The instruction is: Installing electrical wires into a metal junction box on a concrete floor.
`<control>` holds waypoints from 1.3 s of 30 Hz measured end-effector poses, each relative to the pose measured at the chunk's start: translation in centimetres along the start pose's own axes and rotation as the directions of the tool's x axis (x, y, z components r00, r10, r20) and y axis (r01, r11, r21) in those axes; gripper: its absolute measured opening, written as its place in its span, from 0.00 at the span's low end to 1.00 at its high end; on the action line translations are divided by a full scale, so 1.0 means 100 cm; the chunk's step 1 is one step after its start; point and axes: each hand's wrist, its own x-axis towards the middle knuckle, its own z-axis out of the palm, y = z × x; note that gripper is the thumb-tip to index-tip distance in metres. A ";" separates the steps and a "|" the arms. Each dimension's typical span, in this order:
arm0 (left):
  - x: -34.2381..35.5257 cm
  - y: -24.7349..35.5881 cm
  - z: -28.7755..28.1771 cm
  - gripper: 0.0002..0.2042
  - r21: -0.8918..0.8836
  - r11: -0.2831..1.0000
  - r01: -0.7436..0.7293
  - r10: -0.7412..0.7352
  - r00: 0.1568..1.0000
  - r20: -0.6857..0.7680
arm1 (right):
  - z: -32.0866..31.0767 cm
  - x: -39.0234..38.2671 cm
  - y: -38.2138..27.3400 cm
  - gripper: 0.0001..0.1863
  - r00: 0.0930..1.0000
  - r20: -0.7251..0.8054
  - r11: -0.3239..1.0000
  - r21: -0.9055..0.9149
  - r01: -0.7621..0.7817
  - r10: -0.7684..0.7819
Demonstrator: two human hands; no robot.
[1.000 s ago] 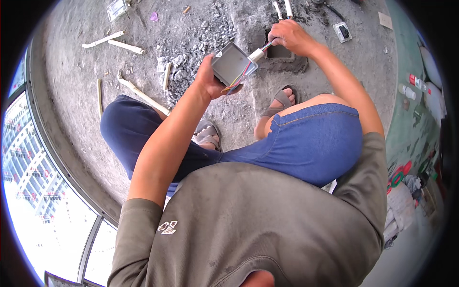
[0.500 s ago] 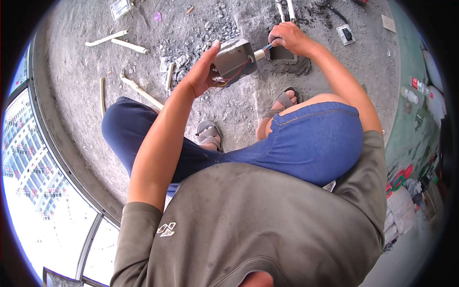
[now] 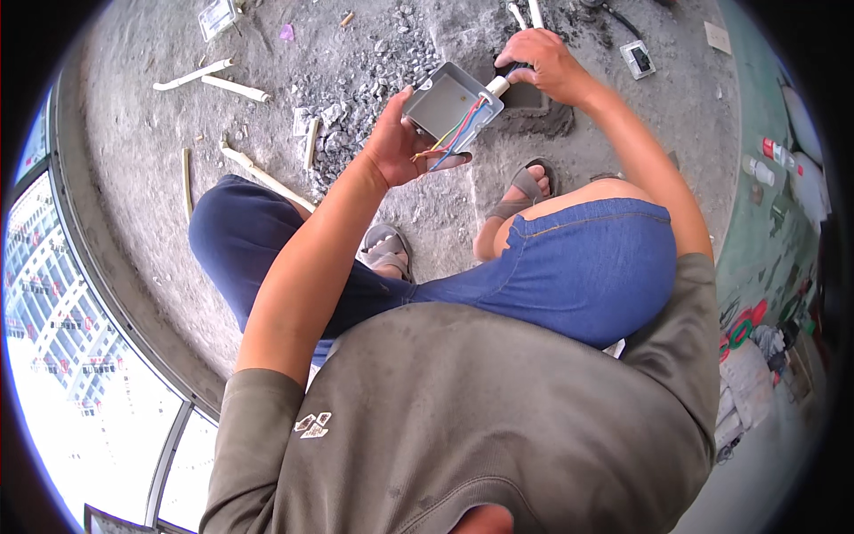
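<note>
Since the earlier picture, the grey box [image 3: 449,105] had been turned, so that its open side was shown to the camera and the wires [image 3: 455,133] inside could be seen. It was held up above the rough concrete floor [image 3: 133,116], in front of the bent knees.

The box was gripped from below by the left hand [image 3: 396,147]. Its fingers were curled shut around the lower edge of the box, and the thumb was pressed on the near side. Red, blue and yellow wires were seen running across the inside of the box and hanging out over the left hand.

A short white pipe [image 3: 498,84] was stuck into the far corner of the box. The other end of the pipe was held by the right hand [image 3: 547,64], whose fingers were closed tight around it.

Broken grey stones [image 3: 356,80] were scattered on the floor just beside the box. Loose white pipe bits [image 3: 209,78] were left lying well apart to the left. A sandal [image 3: 525,191] was worn on the foot below the box.
</note>
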 end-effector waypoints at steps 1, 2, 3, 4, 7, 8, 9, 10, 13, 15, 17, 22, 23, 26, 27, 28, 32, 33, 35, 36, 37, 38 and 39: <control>-0.001 -0.002 -0.002 0.34 0.000 1.000 0.001 -0.001 1.000 0.000 | 0.002 -0.004 -0.004 0.08 1.000 0.000 1.000 0.000 -0.001 0.001; -0.001 -0.003 0.001 0.35 0.027 0.999 0.028 -0.028 1.000 -0.002 | 0.001 -0.009 -0.009 0.10 0.972 -0.165 0.986 0.013 -0.167 0.167; -0.001 -0.004 0.004 0.36 0.054 0.997 0.053 -0.053 0.999 -0.006 | 0.002 -0.013 -0.011 0.13 0.890 -0.323 0.945 0.053 -0.323 0.322; 0.000 -0.004 0.004 0.36 0.056 0.997 0.054 -0.054 0.999 -0.002 | 0.006 -0.018 -0.010 0.13 0.890 -0.324 0.945 0.049 -0.323 0.321; 0.010 -0.006 -0.002 0.36 0.187 0.975 0.120 -0.130 0.991 0.042 | 0.034 -0.044 0.006 0.31 0.168 -0.158 0.230 0.672 -0.704 0.973; 0.010 -0.006 -0.004 0.36 0.186 0.975 0.120 -0.129 0.991 0.037 | 0.031 -0.040 0.003 0.31 0.169 -0.153 0.228 0.674 -0.702 0.974; 0.010 -0.007 -0.006 0.36 0.221 0.972 0.081 -0.086 0.996 0.012 | 0.026 -0.037 0.000 0.32 0.211 0.179 0.000 0.763 -0.646 0.961; 0.009 -0.007 -0.007 0.35 0.258 0.965 0.043 -0.041 0.999 -0.012 | 0.024 -0.033 -0.003 0.33 0.273 0.482 -0.246 0.764 -0.597 0.833; 0.012 -0.002 0.002 0.34 0.379 0.923 0.065 -0.080 0.997 0.023 | 0.027 -0.032 -0.001 0.28 0.265 0.525 -0.283 0.743 -0.606 0.809; 0.014 0.000 0.004 0.35 0.506 0.862 0.044 -0.020 0.998 -0.054 | 0.026 -0.027 -0.002 0.25 0.299 0.523 -0.252 0.740 -0.623 0.798; 0.017 0.005 0.006 0.37 0.683 0.727 0.068 0.057 0.986 -0.158 | 0.024 -0.021 -0.004 0.23 0.324 0.544 -0.227 0.716 -0.660 0.774; 0.018 -0.010 0.024 0.30 0.564 0.825 0.011 0.103 0.980 -0.170 | 0.018 -0.020 -0.003 0.19 0.353 0.619 -0.339 0.726 -0.598 0.702; 0.014 -0.018 0.027 0.29 0.439 0.897 -0.045 0.129 0.978 -0.164 | 0.015 -0.017 -0.009 0.19 0.359 0.627 -0.353 0.726 -0.590 0.691; 0.016 -0.038 0.031 0.26 0.243 0.965 -0.103 0.148 0.974 -0.174 | 0.011 -0.011 -0.015 0.19 0.356 0.635 -0.348 0.715 -0.606 0.686; 0.015 -0.042 0.033 0.26 0.246 0.962 -0.116 0.165 0.968 -0.190 | 0.010 -0.012 -0.016 0.20 0.346 0.638 -0.332 0.701 -0.631 0.688; 0.014 -0.044 0.035 0.26 0.249 0.960 -0.130 0.183 0.961 -0.206 | 0.011 -0.013 -0.015 0.20 0.344 0.637 -0.334 0.701 -0.630 0.690; 0.017 -0.037 0.037 0.29 0.483 0.867 -0.126 0.251 0.947 -0.202 | 0.013 -0.015 -0.008 0.21 0.323 0.674 -0.248 0.606 -0.755 0.664; 0.021 -0.036 0.032 0.29 0.483 0.866 -0.127 0.252 0.946 -0.203 | 0.013 -0.013 -0.007 0.20 0.307 0.682 -0.240 0.583 -0.776 0.664; 0.029 -0.036 0.026 0.28 0.628 0.760 -0.166 0.364 0.910 -0.200 | 0.015 -0.012 -0.008 0.20 0.289 0.689 -0.232 0.558 -0.796 0.665; 0.032 -0.034 0.025 0.28 0.628 0.760 -0.166 0.363 0.910 -0.199 | 0.018 -0.011 -0.009 0.20 0.272 0.673 -0.222 0.552 -0.804 0.688; 0.033 -0.031 0.023 0.28 0.612 0.773 -0.168 0.359 0.911 -0.203 | 0.020 -0.011 -0.010 0.19 0.254 0.656 -0.212 0.544 -0.812 0.710; 0.033 -0.029 0.023 0.28 0.596 0.785 -0.168 0.354 0.911 -0.210 | 0.020 -0.013 -0.010 0.19 0.251 0.657 -0.214 0.542 -0.813 0.710; 0.034 -0.027 0.024 0.29 0.549 0.826 -0.126 0.273 0.942 -0.194 | 0.019 -0.017 -0.011 0.20 0.262 0.662 -0.216 0.548 -0.808 0.702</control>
